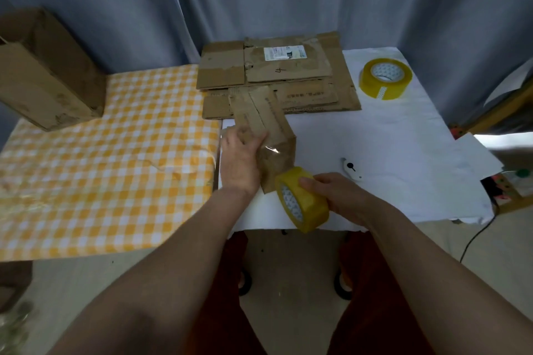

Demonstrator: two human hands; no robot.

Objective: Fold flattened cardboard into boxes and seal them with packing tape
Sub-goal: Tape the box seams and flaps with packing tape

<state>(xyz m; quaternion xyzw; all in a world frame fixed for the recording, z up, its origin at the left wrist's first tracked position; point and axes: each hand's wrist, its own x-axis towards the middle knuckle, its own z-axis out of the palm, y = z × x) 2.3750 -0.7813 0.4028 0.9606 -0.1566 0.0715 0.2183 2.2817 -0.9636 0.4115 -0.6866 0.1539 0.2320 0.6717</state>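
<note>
Head view: the left hand (240,153) presses flat against the left side of a small, worn brown cardboard box (271,138) standing on the white-covered desk (389,135), clear tape glinting on its near face. The right hand (331,193) has its grip closed round a yellow roll of packing tape (305,204) just near of the box. Flattened brown cardboard sheets (274,72) lie stacked farther back.

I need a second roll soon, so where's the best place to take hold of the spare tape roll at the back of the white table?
The spare tape roll lies flat with its core hole facing up and nothing touching it. Come from above: thumb on the outer yellow wall, fingers inside the hole, and pinch the ring's near side.
</note>
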